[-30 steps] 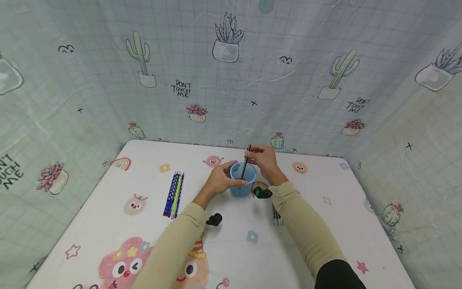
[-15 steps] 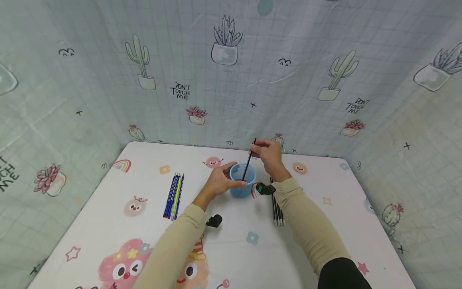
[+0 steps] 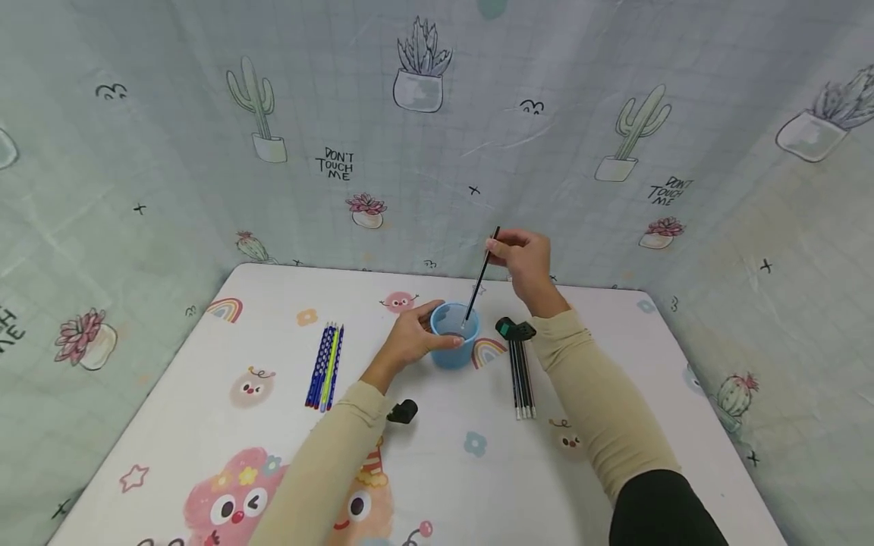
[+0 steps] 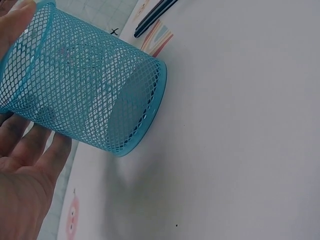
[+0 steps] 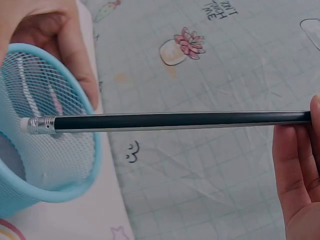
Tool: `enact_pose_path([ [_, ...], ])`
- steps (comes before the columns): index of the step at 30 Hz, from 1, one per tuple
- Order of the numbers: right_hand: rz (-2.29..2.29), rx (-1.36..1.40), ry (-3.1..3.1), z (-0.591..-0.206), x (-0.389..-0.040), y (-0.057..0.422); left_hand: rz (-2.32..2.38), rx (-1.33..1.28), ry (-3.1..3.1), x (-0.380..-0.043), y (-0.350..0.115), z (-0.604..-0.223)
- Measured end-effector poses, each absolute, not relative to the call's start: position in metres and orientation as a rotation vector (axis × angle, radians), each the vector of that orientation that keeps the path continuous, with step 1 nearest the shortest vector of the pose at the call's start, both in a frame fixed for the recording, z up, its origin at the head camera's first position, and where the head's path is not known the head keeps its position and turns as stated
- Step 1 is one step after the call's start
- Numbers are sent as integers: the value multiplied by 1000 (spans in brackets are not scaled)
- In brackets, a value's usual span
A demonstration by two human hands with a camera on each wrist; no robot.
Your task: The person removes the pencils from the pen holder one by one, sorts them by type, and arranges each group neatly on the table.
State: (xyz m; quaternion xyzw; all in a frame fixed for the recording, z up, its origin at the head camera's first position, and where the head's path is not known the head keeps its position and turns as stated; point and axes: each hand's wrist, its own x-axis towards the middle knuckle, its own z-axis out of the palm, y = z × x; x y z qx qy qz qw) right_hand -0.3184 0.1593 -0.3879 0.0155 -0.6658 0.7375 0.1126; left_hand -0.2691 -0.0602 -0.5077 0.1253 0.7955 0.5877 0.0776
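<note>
A light-blue mesh pencil cup (image 3: 452,356) stands near the middle of the table, its mouth facing up. My left hand (image 3: 408,338) holds it by the rim, thumb on the near side and fingers around the far side. Above and to the right, my right hand (image 3: 527,262) pinches a black pencil (image 3: 483,271) near its top end. The pencil slants down, and its white eraser (image 5: 25,124) is at the cup's mouth, just inside the rim in the right wrist view. The left wrist view shows the cup's mesh wall (image 4: 85,75) and solid base ring with no pencil visible inside.
Several black pencils (image 3: 522,387) lie side by side right of the cup, partly under the right wrist's camera (image 3: 514,330). Left of the cup lies a row of several blue dotted pencils (image 3: 319,368) with a yellow-green one (image 3: 332,368). A patterned cloth (image 3: 437,167) hangs behind the table.
My right hand has risen and moved right, drawing the black pencil upward from deep in the cup to its mouth. The left hand stays on the cup. More of the black pencil row shows.
</note>
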Motion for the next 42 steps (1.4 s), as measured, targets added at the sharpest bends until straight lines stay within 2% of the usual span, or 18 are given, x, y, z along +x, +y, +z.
enact_pose_path([
  [17, 2166, 59, -1946, -356, -316, 183, 1777, 381, 2348, -267, -64, -505],
  [42, 2073, -32, -2177, -360, -308, 221, 1766, 369, 2353, -270, -65, -505],
])
